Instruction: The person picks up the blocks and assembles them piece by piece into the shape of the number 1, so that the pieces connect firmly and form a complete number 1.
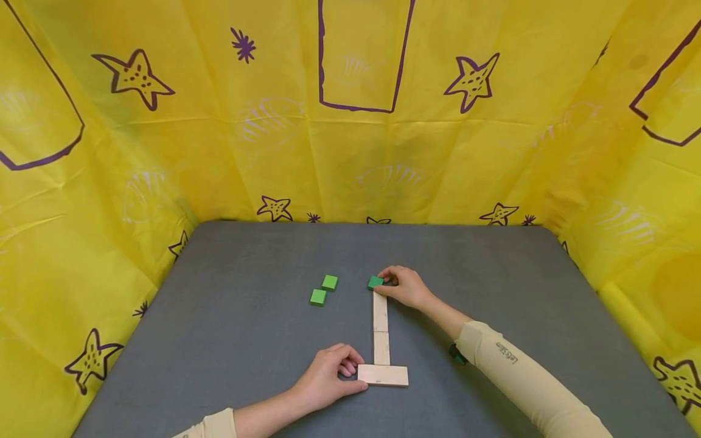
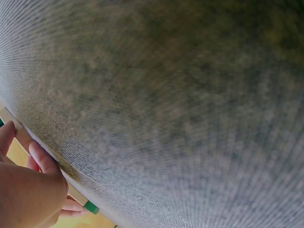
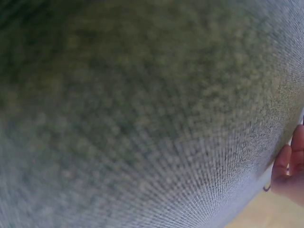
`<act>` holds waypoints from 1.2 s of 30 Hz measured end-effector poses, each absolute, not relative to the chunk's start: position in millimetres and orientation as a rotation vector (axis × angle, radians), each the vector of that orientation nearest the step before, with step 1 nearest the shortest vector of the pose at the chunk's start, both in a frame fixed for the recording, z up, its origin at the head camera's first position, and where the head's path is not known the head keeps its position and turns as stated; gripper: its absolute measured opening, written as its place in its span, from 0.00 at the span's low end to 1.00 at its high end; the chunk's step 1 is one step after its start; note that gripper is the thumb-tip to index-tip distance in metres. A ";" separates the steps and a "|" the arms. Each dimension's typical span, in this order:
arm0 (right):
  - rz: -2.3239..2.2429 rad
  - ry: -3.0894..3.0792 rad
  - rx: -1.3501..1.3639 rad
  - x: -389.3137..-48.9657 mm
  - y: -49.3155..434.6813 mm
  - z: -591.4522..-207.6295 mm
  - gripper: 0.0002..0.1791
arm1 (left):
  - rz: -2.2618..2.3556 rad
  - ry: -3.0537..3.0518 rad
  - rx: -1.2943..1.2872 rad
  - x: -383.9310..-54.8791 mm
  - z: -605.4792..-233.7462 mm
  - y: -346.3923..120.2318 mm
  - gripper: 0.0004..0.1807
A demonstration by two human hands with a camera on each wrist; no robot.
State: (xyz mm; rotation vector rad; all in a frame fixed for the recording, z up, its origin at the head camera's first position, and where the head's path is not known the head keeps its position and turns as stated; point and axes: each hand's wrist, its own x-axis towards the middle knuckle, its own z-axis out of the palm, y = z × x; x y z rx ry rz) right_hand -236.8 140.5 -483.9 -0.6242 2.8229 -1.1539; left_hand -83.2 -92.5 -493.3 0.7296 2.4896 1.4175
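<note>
Three pale wooden blocks form an upside-down T on the table in the head view. My left hand pinches the left end of the crosswise wooden block, thumb at its near edge and index finger at its far corner. From there two lengthwise blocks, a nearer one and a farther one, run away end to end. At their far end my right hand holds a dark green square block between thumb and fingers. In the right wrist view, only part of the right hand shows, at the edge.
Two light green square blocks, one nearer and one farther, lie left of the wooden row, close to each other. Grey cloth covers the table. Yellow patterned fabric hangs behind it and along both sides.
</note>
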 end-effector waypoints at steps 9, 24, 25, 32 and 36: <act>-1.144 2.822 -0.562 -235.8 140.0 -481.9 0.14 | 1.422 2.481 0.709 -83.7 -492.0 -92.1 0.16; -1.179 2.825 -0.547 -236.1 140.4 -484.9 0.13 | 1.400 2.493 0.718 -84.2 -494.8 -92.8 0.16; -1.184 2.823 -0.545 -235.9 140.2 -484.6 0.13 | 1.402 2.494 0.721 -84.3 -495.0 -92.8 0.16; -1.187 2.794 -0.512 -235.2 139.1 -481.8 0.13 | 1.416 2.500 0.747 -84.1 -495.7 -92.7 0.16; -1.184 2.795 -0.513 -235.8 138.6 -481.8 0.13 | 1.424 2.497 0.756 -83.8 -495.1 -92.8 0.16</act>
